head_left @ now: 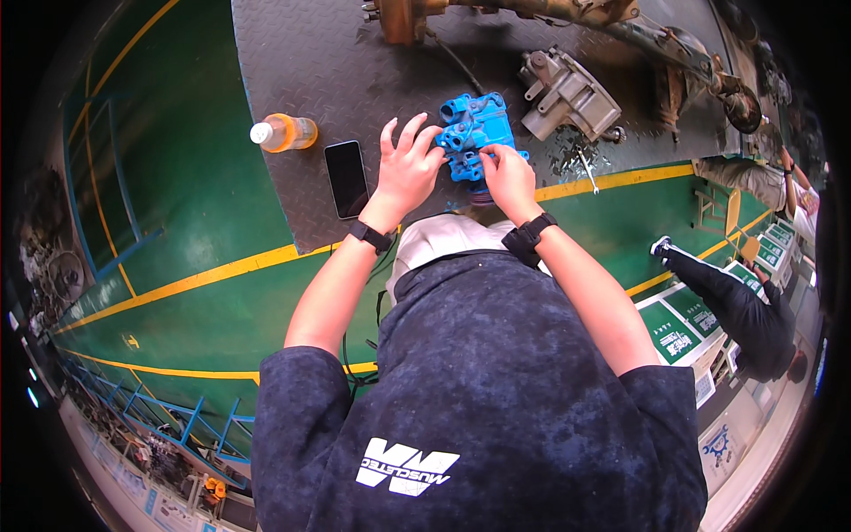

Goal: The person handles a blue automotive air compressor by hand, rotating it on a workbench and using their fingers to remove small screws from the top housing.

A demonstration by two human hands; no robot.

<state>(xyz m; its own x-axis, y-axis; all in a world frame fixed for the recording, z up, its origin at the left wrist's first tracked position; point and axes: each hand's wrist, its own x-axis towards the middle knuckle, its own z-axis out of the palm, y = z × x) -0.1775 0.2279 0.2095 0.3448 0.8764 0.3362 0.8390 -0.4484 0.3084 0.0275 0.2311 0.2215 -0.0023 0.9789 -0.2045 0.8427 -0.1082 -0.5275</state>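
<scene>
A blue-painted metal casting point(486, 129) with round ports and small bosses lies near the front edge of the dark tabletop. My left hand point(409, 168) is at its left side with the fingers spread; the thumb and a fingertip come close to or touch the casting. On the near right side, my right hand point(511, 183) has thumb and forefinger pinched together against the casting. Whatever is between those fingertips is too small or hidden to make out. A dark round part point(480, 197) shows under the casting's near end.
Left of my hands lie a black phone point(347, 180) and an orange drink bottle point(288, 133). A grey metal housing point(572, 96) stands to the right, with a wrench point(588, 168) at the table edge. A rusty axle assembly point(612, 18) spans the back. Other people are at far right.
</scene>
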